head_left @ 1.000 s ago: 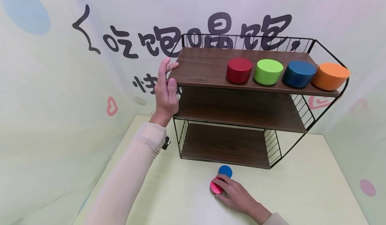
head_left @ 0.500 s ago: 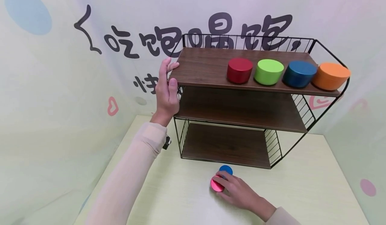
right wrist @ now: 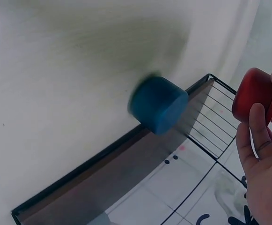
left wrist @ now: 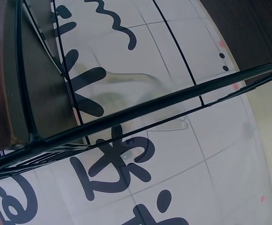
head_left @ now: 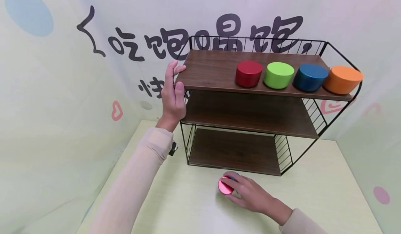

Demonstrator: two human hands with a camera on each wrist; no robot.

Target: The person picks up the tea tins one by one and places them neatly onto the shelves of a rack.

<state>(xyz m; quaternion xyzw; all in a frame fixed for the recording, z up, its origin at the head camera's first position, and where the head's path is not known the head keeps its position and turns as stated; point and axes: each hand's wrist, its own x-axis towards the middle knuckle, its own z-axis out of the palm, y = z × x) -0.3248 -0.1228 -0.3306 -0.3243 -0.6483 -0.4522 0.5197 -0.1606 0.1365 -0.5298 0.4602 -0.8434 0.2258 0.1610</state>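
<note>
My left hand [head_left: 173, 96] grips the upper left corner of a three-tier shelf rack [head_left: 216, 68] with dark wood boards and a black wire frame. Below the rack's front, my right hand [head_left: 250, 194] holds a small round red tin [head_left: 226, 186] between thumb and fingers. The right wrist view shows the same red tin [right wrist: 255, 96] raised off the table. A small blue tin [right wrist: 158, 104] stands on the table in front of the bottom board. In the head view the right hand's fingers hide most of that blue tin [head_left: 235, 175].
On the top board, towards the right, stand a dark red tin [head_left: 249, 73], a green tin [head_left: 278, 75], a dark blue tin [head_left: 311, 77] and an orange tin [head_left: 343, 79]. A pale table [head_left: 175, 206] carries the rack. Printed cloth walls [head_left: 62, 87] enclose it.
My right hand has lifted the red tin off the table and moved slightly away from me, its fingers now covering most of the blue tin. The left hand has stayed on the rack.
</note>
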